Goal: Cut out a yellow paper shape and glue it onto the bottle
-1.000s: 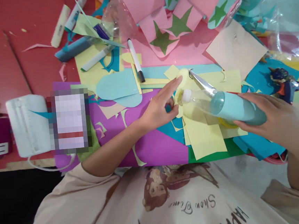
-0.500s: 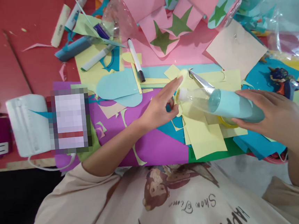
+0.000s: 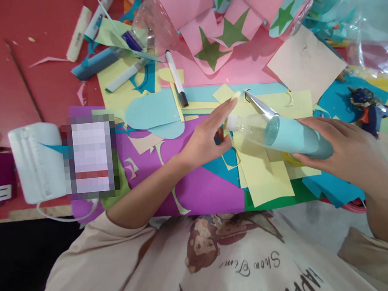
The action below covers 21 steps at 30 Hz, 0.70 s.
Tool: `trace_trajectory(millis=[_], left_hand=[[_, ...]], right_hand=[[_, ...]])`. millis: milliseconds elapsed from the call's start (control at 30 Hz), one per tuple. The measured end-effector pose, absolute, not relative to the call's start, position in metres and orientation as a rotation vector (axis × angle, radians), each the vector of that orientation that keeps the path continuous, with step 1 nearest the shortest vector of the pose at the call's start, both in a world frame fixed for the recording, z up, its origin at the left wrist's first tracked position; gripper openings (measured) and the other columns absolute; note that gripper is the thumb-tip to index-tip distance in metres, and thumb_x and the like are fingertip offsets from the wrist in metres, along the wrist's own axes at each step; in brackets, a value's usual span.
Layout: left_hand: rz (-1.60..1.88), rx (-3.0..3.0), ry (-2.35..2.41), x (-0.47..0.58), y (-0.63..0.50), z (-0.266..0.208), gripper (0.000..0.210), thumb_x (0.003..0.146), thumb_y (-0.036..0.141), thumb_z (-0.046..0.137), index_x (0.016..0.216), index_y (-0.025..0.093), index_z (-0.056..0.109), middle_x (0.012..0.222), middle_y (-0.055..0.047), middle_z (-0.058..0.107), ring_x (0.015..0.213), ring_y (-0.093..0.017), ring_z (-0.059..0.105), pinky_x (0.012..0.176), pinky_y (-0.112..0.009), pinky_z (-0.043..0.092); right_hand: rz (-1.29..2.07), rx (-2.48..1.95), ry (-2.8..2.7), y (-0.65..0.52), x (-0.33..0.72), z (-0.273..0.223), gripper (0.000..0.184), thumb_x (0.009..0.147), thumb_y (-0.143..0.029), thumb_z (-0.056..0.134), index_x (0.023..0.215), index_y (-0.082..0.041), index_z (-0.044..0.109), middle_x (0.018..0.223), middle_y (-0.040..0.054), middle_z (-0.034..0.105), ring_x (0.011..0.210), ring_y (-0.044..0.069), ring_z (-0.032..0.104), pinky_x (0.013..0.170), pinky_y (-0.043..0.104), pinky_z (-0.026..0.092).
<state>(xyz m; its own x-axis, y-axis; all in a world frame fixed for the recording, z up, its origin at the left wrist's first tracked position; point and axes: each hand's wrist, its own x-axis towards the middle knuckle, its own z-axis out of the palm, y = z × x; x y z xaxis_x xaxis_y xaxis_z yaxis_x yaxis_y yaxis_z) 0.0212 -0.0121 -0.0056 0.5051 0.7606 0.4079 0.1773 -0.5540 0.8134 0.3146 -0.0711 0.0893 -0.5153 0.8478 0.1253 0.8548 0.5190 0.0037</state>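
the fingers [image 3: 226, 108] of the left hand [image 3: 203, 140] are pinched on a small yellow paper piece [image 3: 228, 125] right at the white cap [image 3: 231, 122] of the plastic bottle [image 3: 281, 133], the index finger stretched out toward the far side. the right hand [image 3: 344, 150] is closed around the bottle's body, fingers wrapped over its light-blue paper sleeve, holding it on its side just above the yellow sheets [image 3: 264, 175]. compared with a second ago the bottle has slid left and a little farther away, so the cap now sits against the left fingers, and the round yellow piece that showed behind the cap is now mostly hidden. the right hand has followed leftward. scissors [image 3: 258, 103] lie just beyond the bottle's neck. a black-tipped marker [image 3: 176, 78] lies farther off, and a glue gun [image 3: 368, 103] rests at the right on the red table [image 3: 5, 80].
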Motion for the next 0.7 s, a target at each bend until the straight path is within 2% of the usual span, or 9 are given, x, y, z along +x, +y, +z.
trace_trajectory(millis=[67,133,200,233,333,400,533,700], left_hand=[[1.084,1.947,0.752,0.019,-0.011,-0.003,0.062,0.092,0.045,0.051,0.148,0.035,0.027,0.152,-0.009,0.039,0.079,-0.014,0.067,0.055,-0.024,0.054],[1.139,1.863,0.755,0.017,-0.010,-0.001,0.057,0.094,0.049,0.046,0.147,0.037,0.028,0.150,-0.007,0.043,0.073,-0.013,0.067,0.052,-0.024,0.053],[1.171,1.838,0.761,0.015,-0.008,0.000,0.049,0.096,0.049,0.041,0.143,0.035,0.037,0.146,-0.007,0.047,0.069,-0.011,0.067,0.050,-0.025,0.052],[1.176,1.854,0.763,0.015,-0.008,0.000,0.046,0.097,0.048,0.039,0.141,0.033,0.042,0.145,-0.007,0.049,0.074,-0.014,0.068,0.052,-0.026,0.054],[1.200,1.929,0.769,0.015,-0.007,0.000,0.043,0.098,0.046,0.038,0.137,0.031,0.048,0.142,-0.006,0.053,0.112,-0.025,0.064,0.071,-0.033,0.060],[1.221,1.972,0.759,0.016,-0.007,0.001,0.043,0.099,0.043,0.037,0.138,0.031,0.048,0.138,-0.005,0.056,0.127,-0.026,0.055,0.087,-0.039,0.058],[1.245,2.035,0.732,0.017,-0.007,0.002,0.042,0.100,0.037,0.035,0.138,0.029,0.049,0.134,-0.005,0.061,0.129,-0.023,0.054,0.105,-0.043,0.049],[1.246,2.089,0.729,0.016,-0.007,0.002,0.043,0.100,0.036,0.035,0.141,0.029,0.047,0.138,-0.005,0.058,0.128,-0.023,0.054,0.103,-0.043,0.050]], right_hand=[[-0.011,-1.547,-2.614,-0.074,0.314,0.088,0.050,0.087,-0.044,0.055,0.125,-0.012,0.056,0.116,0.0126,0.069,0.096,0.032,0.070,0.075,0.041,0.057],[0.043,-1.606,-2.574,-0.077,0.313,0.088,0.053,0.087,-0.047,0.054,0.127,-0.012,0.055,0.117,0.0124,0.069,0.097,0.031,0.070,0.074,0.040,0.057],[0.072,-1.653,-2.534,-0.080,0.311,0.088,0.054,0.087,-0.048,0.053,0.128,-0.013,0.055,0.118,0.0118,0.069,0.097,0.030,0.070,0.075,0.039,0.058],[0.091,-1.673,-2.520,-0.082,0.311,0.088,0.054,0.086,-0.048,0.053,0.128,-0.014,0.055,0.118,0.0115,0.069,0.097,0.030,0.070,0.074,0.038,0.058],[0.121,-1.718,-2.486,-0.085,0.309,0.088,0.054,0.085,-0.050,0.052,0.126,-0.014,0.056,0.113,0.0115,0.070,0.091,0.029,0.071,0.068,0.037,0.057],[0.118,-1.733,-2.458,-0.087,0.309,0.088,0.054,0.085,-0.052,0.052,0.123,-0.015,0.057,0.109,0.0119,0.071,0.087,0.029,0.072,0.065,0.037,0.057],[0.141,-1.752,-2.409,-0.090,0.309,0.086,0.053,0.084,-0.053,0.052,0.121,-0.016,0.058,0.106,0.0119,0.072,0.085,0.028,0.072,0.067,0.037,0.057],[0.227,-1.797,-2.362,-0.091,0.310,0.083,0.053,0.081,-0.052,0.056,0.123,-0.019,0.057,0.110,0.0104,0.071,0.086,0.028,0.071,0.066,0.037,0.057]])
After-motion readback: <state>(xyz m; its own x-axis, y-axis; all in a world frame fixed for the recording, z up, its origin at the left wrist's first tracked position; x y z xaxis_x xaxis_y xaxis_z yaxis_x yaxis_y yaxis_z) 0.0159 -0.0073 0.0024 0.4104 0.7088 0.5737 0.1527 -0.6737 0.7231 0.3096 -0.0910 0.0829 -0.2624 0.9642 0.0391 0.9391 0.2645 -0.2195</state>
